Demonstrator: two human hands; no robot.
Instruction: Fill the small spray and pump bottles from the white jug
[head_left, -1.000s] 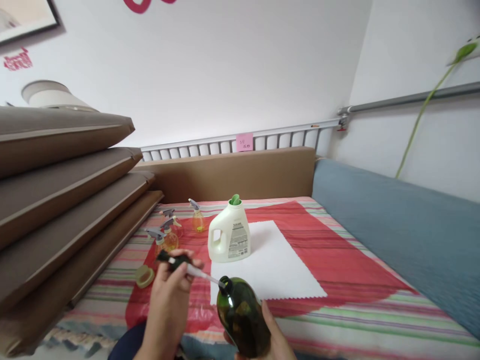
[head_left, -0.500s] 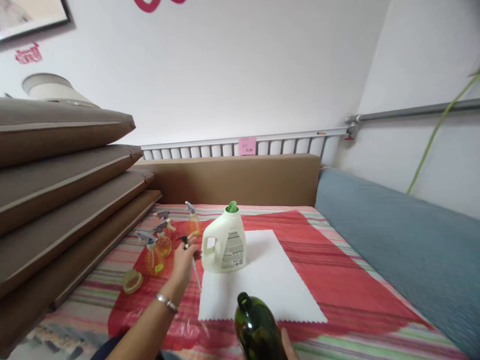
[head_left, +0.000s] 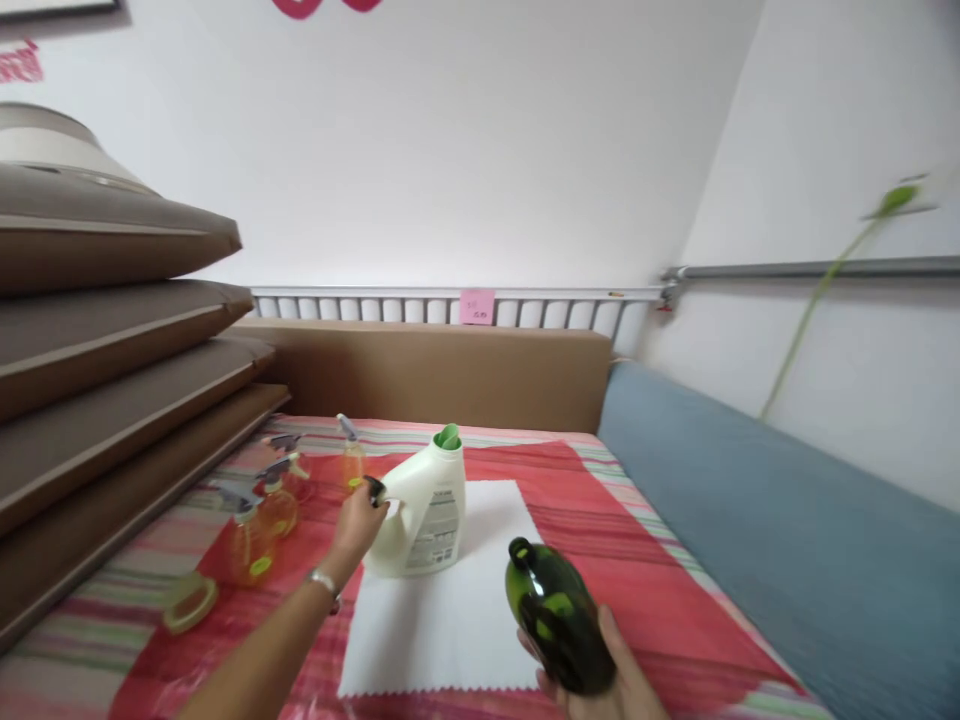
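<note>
My right hand [head_left: 626,680] is wrapped round a dark green glass-like bottle [head_left: 559,615], tilted with its open neck toward the upper left, above the white mat's right front corner. My left hand [head_left: 358,525] is closed on a black pump top [head_left: 375,490], beside the handle of a large pale detergent jug [head_left: 424,510]. The pump's tube does not show clearly here. The jug stands upright on the white mat [head_left: 420,640], a green spout in its open mouth. Left of my left hand stand several spray bottles [head_left: 277,500] with yellowish liquid.
A pale yellow-green ring-shaped cap [head_left: 189,602] lies at the left on the red sheet [head_left: 585,520]. Stacked brown cushions [head_left: 112,370] rise at the left. A brown panel [head_left: 420,370] bounds the back, a blue-grey padded bolster [head_left: 720,510] the right.
The view has turned a little to the right. My right hand has brought the green bottle up and rightward, further into view. My left hand still grips the pump top, now nearer the jug's handle.
</note>
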